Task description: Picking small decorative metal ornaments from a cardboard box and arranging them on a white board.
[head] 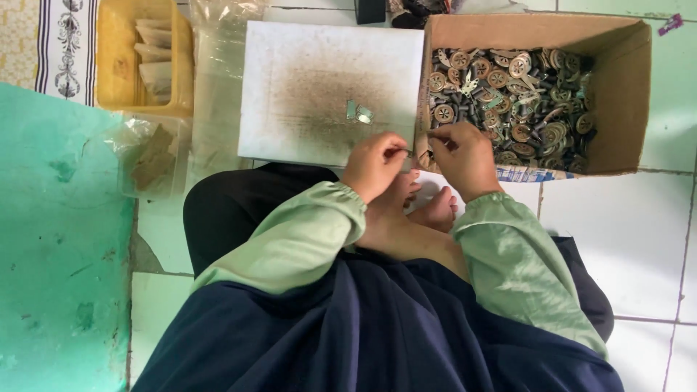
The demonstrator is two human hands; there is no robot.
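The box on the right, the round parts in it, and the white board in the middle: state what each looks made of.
Box: brown corrugated cardboard by its look, matte, with bent flaps.
Round parts: probably metal, a dull brassy-grey sheen on spoked discs; too small to be sure.
White board: a stiff flat sheet, perhaps foam or coated board, matte and stained with dark speckles at its centre.

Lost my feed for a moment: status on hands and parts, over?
Left hand and right hand pinched close together on a thin small piece, too small to identify. Cardboard box of round metal parts beside the right hand. Nothing blocking.
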